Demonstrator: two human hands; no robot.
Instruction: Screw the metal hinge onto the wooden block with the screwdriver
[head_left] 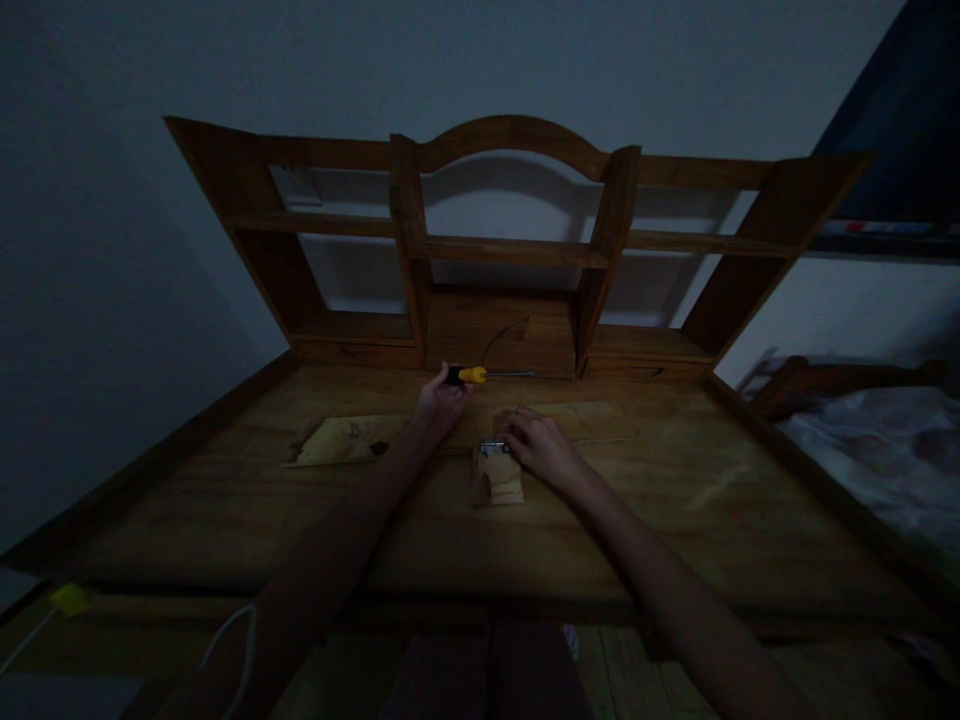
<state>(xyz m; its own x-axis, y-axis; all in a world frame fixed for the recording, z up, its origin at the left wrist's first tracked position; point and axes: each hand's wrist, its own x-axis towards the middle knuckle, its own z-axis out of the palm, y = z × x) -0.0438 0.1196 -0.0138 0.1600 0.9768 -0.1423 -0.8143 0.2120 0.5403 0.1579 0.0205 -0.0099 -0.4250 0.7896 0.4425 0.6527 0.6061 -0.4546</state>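
The left hand [441, 402] is beyond the mid-depth of the wooden table [660, 500], its forearm [341, 545] running forward and inward from the lower left; the fingers are closed about the black part of the handle of a screwdriver [473, 374], thumb uppermost; the yellow part of the handle projects from the grip, and the metal shaft lies nearly level, its tip toward the right; the tool is held in front of the back panel of the shelf unit and is not applied to the work.

The right hand [541, 447] is lower and nearer the body, its forearm [660, 565] coming in from the lower right; the palm faces down, the wrist is nearly straight, and the fingers are bent, partly drawn in, with fingertips at a small metal fitting [493, 448]; whether they pinch it or merely touch it cannot be told; the fitting, hinge-like in form, sits at the far end of a small wooden block [504, 482], which lies on the table between the 2 forearms.

A flat wooden strip [349, 440] with a dark mark lies behind the block, partly hidden by the left forearm; wood of similar tone shows beyond the right hand; a wooden shelf unit [510, 248] stands at the rear edge, a thin dark cord [501, 332] against its central panel.
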